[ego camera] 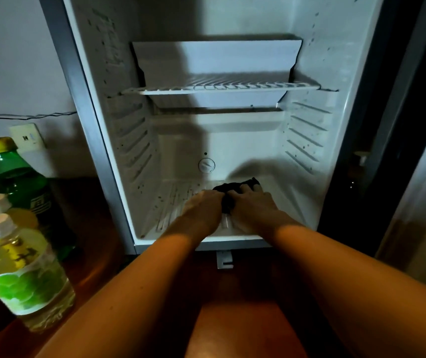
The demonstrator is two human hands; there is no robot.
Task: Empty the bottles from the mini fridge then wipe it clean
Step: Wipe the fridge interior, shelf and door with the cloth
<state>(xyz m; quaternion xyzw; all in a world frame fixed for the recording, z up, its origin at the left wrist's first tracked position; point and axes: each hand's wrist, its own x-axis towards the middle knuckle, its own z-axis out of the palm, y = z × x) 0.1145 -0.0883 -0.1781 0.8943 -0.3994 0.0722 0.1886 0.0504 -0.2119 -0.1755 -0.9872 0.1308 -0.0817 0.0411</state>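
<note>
The mini fridge (108, 156) stands open with no bottles inside; its white walls carry dark specks. A dark cloth (228, 191) lies bunched on the fridge floor, near the front right. My left hand (202, 208) and my right hand (254, 204) are both on the cloth, side by side, fingers curled into it. Most of the cloth is hidden under the hands. A green bottle with a yellow cap (19, 174) and two pale yellow bottles with white caps (23, 275) stand outside on the left.
A white wire shelf (222, 87) sits across the fridge's upper half, with a white tray (217, 56) above it. The open fridge door (418, 197) is at the right. A wall socket (26, 136) and a cable are behind the bottles. The wooden floor (90, 223) is dark.
</note>
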